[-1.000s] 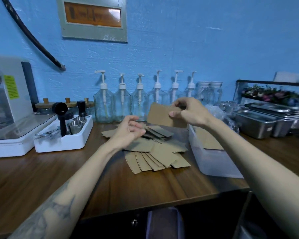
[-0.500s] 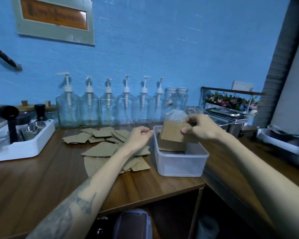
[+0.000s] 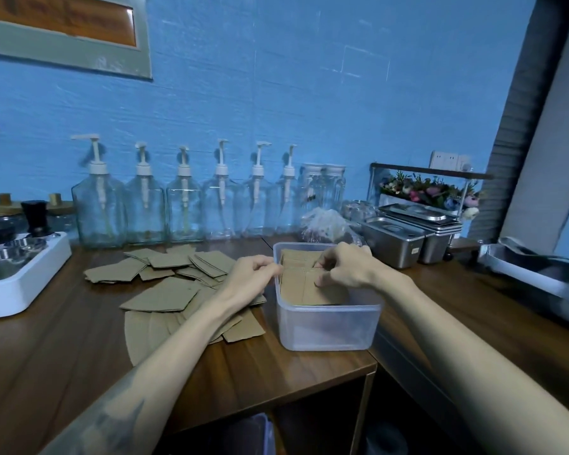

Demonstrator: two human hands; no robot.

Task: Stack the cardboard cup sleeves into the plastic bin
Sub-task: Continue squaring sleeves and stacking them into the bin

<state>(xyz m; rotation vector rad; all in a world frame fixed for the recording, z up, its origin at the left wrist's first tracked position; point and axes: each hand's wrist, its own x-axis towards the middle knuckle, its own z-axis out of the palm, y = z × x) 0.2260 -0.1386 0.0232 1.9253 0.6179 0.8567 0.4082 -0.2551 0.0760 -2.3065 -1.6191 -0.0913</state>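
right hand lowered, sleeve now inside bin

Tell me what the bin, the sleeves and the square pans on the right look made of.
Bin: translucent plastic with a frosted, milky look; the sleeves inside show faintly through its wall.
Sleeves: brown cardboard, matte, flat with cut edges.
Pans: likely stainless steel; grey, brushed, with soft reflections on rims and lids.

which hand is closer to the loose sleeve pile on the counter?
Left. The left hand hovers over the loose sleeve pile's right edge; the right hand is inside the plastic bin.
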